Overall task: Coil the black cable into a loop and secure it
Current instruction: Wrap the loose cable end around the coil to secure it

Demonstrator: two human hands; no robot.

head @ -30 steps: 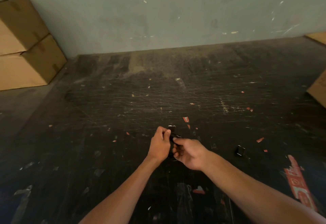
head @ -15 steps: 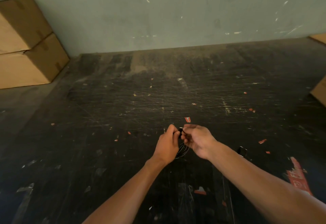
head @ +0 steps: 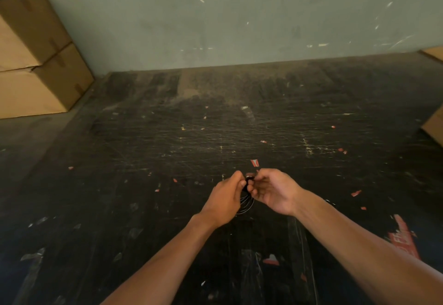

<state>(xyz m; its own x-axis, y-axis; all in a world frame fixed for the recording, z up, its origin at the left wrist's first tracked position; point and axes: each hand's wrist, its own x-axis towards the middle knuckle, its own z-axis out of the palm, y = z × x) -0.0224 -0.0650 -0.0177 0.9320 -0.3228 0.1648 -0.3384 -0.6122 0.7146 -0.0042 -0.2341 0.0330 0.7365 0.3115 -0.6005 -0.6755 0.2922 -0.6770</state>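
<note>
Both hands meet above dark scuffed tabletop. Left hand and right hand each pinch top of coiled black cable; loops hang between them, possibly tie at pinch point.

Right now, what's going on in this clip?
A person is working a thin black cable with both bare hands over a scuffed dark table. The left hand and right hand meet at the top of the coil, pinching it there, while several loops hang down between them. Whether a tie is on yet cannot be told. Two stacked cardboard boxes stand at far left.
</note>
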